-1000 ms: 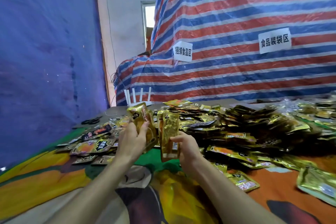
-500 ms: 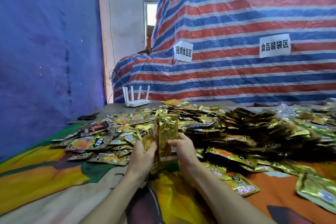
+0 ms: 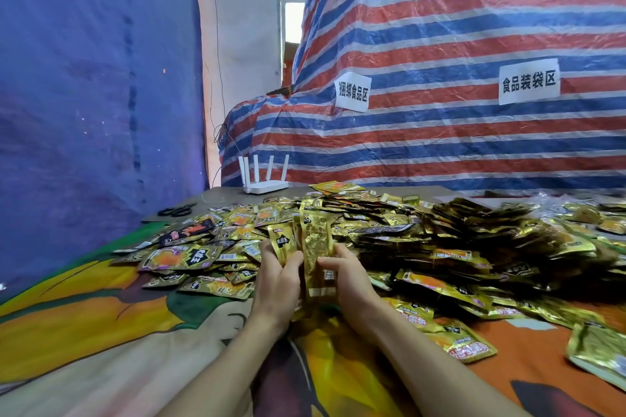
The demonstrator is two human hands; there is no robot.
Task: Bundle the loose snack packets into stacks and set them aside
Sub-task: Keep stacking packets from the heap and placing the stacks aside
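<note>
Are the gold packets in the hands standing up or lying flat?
Standing up. The left hand and right hand grip the held packets on end, tops pointing up, while the loose pile lies flat.

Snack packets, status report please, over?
Left hand grips black-labelled packet. Right hand grips gold packet, upright alongside. Loose pile close behind.
</note>
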